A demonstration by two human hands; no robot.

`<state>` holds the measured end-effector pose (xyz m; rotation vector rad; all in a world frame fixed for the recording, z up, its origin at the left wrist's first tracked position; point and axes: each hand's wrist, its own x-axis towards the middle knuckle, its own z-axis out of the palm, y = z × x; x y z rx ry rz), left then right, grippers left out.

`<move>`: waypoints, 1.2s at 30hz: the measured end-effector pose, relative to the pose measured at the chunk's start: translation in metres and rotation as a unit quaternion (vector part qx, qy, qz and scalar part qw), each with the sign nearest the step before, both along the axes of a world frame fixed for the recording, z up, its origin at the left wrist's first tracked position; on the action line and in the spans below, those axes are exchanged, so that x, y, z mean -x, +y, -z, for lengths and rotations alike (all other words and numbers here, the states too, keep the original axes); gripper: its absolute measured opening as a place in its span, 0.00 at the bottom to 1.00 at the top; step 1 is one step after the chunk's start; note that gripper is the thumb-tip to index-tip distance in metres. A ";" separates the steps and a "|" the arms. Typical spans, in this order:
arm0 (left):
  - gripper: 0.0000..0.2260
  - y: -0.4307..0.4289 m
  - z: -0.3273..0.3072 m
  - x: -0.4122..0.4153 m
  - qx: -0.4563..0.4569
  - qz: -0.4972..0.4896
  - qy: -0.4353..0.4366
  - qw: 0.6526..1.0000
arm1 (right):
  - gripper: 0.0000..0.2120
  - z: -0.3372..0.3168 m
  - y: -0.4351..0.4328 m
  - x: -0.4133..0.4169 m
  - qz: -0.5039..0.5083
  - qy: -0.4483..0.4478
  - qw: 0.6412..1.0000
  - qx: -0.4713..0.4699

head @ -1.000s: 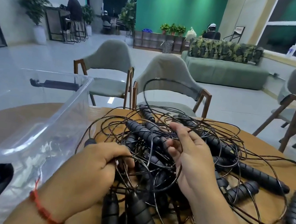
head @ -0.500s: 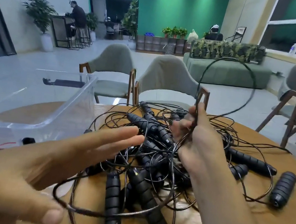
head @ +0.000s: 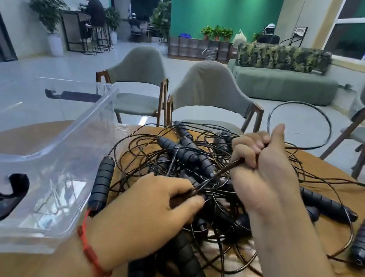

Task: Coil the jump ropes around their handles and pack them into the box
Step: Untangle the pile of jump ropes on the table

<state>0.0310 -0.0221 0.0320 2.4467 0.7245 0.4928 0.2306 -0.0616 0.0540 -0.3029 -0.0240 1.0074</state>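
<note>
The left edge crops the box [head: 64, 144]; the left hand [head: 142, 213] hides some jump ropes [head: 186, 155].

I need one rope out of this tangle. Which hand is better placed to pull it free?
Right. The right hand grips the thin black cord, its loop raised above the pile of black ribbed-handled jump ropes. The left hand pinches cord low in the pile, better for steadying.
</note>
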 end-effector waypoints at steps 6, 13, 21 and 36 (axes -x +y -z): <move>0.17 0.018 -0.005 0.007 -0.039 -0.087 -0.112 0.989 | 0.09 0.021 0.007 0.011 -0.064 -0.205 0.976 0.027; 0.14 0.027 0.007 0.001 -0.065 -0.082 -0.160 0.982 | 0.22 0.023 0.008 0.058 -0.109 -0.559 0.816 0.100; 0.09 0.050 0.011 0.018 -0.094 -0.122 -0.075 0.985 | 0.24 0.009 0.010 0.015 -0.008 -0.228 0.972 0.055; 0.22 0.048 0.014 0.008 -0.131 -0.142 -0.109 0.975 | 0.07 0.024 0.009 0.046 -0.088 -0.514 0.852 0.052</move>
